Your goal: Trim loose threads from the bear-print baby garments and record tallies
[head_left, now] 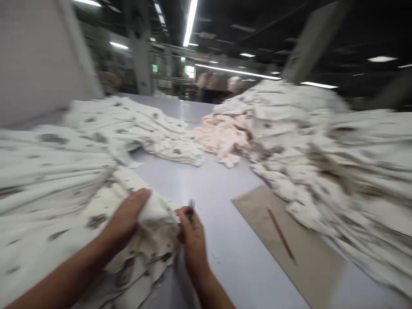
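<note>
My left hand (128, 214) grips the patterned cloth (156, 210) on the bench (241, 257); my right hand (195, 238) is curled round a small green tool (191, 218) at its edge. The cloth looks soft and light, best pinched there.

Right of the held cloth (157, 214), we have a bare strip of table (225, 244) leading toward the far edge, until the left pile (154, 128) and peach cloth (222, 133) pinch it; the tall heap (299, 124) bars our way right.
</note>
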`<state>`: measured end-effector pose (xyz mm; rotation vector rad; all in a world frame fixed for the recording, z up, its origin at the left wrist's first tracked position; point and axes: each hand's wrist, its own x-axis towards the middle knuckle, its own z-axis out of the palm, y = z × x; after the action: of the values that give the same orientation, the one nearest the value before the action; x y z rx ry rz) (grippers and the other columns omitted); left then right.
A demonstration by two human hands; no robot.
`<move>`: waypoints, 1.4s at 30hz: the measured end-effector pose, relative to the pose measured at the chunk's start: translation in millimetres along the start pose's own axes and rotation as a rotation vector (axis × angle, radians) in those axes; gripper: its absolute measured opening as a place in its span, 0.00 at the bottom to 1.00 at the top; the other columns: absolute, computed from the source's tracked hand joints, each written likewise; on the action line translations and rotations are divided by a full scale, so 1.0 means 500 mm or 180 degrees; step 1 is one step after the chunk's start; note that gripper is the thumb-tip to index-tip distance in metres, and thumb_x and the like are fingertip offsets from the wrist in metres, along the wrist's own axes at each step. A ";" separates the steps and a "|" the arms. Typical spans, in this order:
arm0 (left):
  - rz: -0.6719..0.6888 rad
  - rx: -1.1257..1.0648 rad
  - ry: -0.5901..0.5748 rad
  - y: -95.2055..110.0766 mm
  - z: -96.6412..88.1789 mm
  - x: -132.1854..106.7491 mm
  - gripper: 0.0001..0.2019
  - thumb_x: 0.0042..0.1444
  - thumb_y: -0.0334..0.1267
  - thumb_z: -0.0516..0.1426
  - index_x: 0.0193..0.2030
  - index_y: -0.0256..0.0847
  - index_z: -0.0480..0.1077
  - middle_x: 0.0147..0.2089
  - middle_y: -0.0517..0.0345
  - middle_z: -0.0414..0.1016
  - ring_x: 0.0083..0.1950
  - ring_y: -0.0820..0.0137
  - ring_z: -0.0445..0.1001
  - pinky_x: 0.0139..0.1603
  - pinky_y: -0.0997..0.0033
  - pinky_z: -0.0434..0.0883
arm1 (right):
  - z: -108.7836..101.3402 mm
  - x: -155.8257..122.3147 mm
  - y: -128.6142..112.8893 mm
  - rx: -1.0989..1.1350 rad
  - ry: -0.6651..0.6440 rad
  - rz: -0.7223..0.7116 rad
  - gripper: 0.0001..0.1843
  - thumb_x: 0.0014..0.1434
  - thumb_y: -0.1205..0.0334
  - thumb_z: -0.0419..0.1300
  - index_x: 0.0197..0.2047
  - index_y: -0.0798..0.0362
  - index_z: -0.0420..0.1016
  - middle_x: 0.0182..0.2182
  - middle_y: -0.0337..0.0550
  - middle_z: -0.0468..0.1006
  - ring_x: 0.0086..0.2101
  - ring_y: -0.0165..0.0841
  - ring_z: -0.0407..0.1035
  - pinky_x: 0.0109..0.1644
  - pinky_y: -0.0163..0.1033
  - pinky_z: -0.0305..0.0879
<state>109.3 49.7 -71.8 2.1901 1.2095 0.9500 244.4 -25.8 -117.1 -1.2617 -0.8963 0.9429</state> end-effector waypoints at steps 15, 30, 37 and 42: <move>-0.1015 -0.1949 -0.1585 -0.004 -0.070 -0.012 0.15 0.34 0.41 0.69 0.30 0.37 0.75 0.32 0.59 0.72 0.40 0.69 0.68 0.43 0.76 0.61 | -0.059 0.024 -0.016 -0.0068 0.0080 0.0521 0.20 0.51 0.43 0.61 0.33 0.52 0.66 0.22 0.33 0.58 0.24 0.26 0.54 0.27 0.31 0.54; -0.0916 -0.1958 -0.1421 0.022 0.003 -0.019 0.12 0.41 0.39 0.65 0.32 0.36 0.73 0.35 0.57 0.72 0.39 0.68 0.69 0.42 0.75 0.63 | -0.055 -0.010 -0.023 -0.0581 -0.0138 0.0526 0.19 0.51 0.42 0.59 0.30 0.52 0.68 0.21 0.35 0.64 0.25 0.30 0.61 0.28 0.33 0.56; -0.0958 -0.1719 -0.1065 0.030 0.037 -0.039 0.10 0.48 0.39 0.60 0.33 0.33 0.74 0.34 0.54 0.74 0.39 0.66 0.71 0.42 0.72 0.65 | -0.044 -0.022 -0.048 -0.0965 0.0158 0.0186 0.16 0.51 0.44 0.60 0.34 0.48 0.69 0.30 0.36 0.71 0.31 0.31 0.63 0.36 0.33 0.58; -0.0985 -0.1926 -0.0983 0.039 0.046 -0.051 0.11 0.51 0.40 0.59 0.35 0.33 0.75 0.35 0.53 0.76 0.39 0.67 0.73 0.43 0.73 0.66 | -0.038 -0.008 -0.053 -0.1028 0.0183 0.0167 0.16 0.53 0.46 0.59 0.26 0.50 0.66 0.26 0.35 0.69 0.30 0.30 0.62 0.35 0.32 0.57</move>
<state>127.5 16.4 -82.8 1.5476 0.9228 0.6968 262.7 -37.8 -92.6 -1.5855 -1.0013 0.8191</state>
